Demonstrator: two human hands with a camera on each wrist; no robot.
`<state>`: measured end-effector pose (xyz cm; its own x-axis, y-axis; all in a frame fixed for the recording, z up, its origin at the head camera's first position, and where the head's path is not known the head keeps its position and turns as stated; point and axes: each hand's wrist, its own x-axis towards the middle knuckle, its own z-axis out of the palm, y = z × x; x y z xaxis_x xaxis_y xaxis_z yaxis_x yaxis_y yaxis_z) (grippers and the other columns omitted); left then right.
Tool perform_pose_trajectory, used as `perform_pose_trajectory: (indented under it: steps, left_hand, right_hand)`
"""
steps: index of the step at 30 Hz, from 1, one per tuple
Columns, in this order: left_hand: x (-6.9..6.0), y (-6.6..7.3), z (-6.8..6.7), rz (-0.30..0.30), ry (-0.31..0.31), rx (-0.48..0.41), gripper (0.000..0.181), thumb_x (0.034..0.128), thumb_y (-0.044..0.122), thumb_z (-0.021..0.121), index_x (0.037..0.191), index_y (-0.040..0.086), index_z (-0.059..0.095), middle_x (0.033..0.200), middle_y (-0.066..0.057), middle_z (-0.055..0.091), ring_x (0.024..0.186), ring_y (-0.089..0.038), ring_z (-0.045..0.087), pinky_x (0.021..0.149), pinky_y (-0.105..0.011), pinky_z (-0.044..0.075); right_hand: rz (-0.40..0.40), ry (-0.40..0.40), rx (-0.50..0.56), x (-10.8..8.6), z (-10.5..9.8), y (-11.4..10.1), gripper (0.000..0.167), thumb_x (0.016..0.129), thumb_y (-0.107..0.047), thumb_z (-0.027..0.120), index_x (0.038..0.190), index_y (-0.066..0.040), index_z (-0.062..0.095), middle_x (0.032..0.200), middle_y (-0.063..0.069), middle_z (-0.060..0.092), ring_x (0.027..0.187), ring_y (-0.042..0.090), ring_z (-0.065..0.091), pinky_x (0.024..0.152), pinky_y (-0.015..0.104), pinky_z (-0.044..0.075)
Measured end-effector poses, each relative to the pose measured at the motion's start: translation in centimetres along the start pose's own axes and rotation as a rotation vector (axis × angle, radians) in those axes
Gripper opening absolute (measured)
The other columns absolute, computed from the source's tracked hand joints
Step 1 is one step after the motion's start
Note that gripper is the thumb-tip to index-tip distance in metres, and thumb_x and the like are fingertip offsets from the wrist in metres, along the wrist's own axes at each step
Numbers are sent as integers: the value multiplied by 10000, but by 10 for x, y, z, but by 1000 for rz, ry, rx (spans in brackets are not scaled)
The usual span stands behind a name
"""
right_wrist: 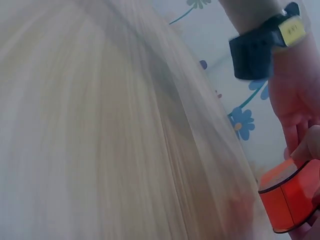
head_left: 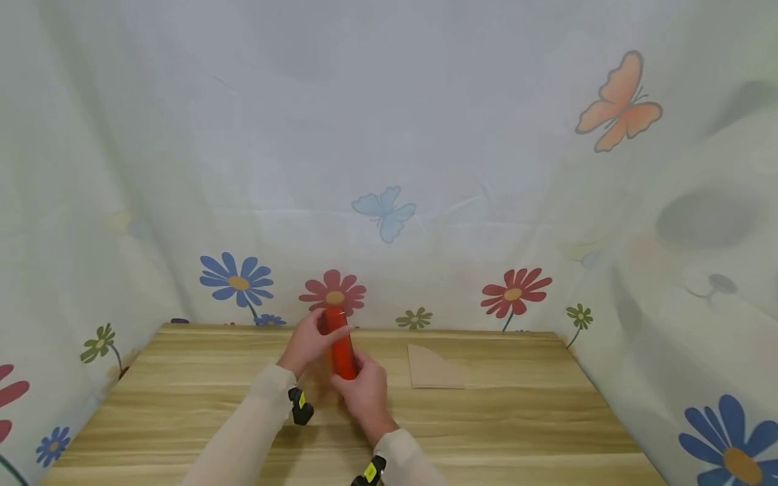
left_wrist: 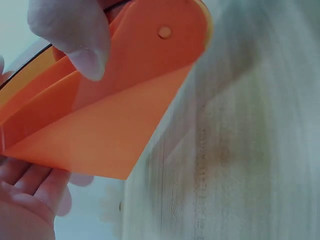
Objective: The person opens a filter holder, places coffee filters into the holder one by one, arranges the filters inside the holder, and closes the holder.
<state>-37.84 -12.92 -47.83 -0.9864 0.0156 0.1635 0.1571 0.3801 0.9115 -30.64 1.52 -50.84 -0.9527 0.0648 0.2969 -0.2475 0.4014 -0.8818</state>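
Both hands hold an orange-red, wedge-shaped folded box just above the table in the head view. My left hand grips its upper far end, with the thumb across the face. Lower down on the near right side, my right hand grips it between thumb and fingers. Up close in the left wrist view, the orange box shows a rounded corner with a small round spot, layered panels and a dark edge line. Only part of the box appears in the right wrist view; its inside is hidden.
A flat tan card piece with one curved edge lies on the wood-grain table, right of the hands. Behind and at both sides hangs a pale curtain printed with flowers and butterflies. Black straps circle both wrists.
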Motion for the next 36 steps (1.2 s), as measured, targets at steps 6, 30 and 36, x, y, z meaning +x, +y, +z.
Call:
perform_pose_trajectory:
  steps: [6,30,36]
  left_hand:
    - [-16,12,3,39,14,67,649,827,520,825,1334,189,591,1260,-48,688,1127,-278,662,981,-484,583]
    - [-72,9,0,184,-152,56,760,756,382,916,1415,272,554,1309,48,673,1182,-233,663,1030,-523,547]
    - [-76,4,-5,205,-189,-8,747,796,356,888,1446,284,529,1324,37,680,1197,-245,665,1038,-530,539]
  right_hand:
    - [-5,-51,-3,-1,-20,2,372,801,-78,809,1162,-67,717,1067,63,763,945,194,697,905,439,609]
    - [-54,-331,-25,-5,-79,14,368,822,-204,870,1133,-74,721,1054,60,760,923,172,679,888,392,608]
    - [-57,-399,-2,-4,-92,15,401,835,-239,864,1173,-80,718,1088,54,759,942,154,685,899,356,602]
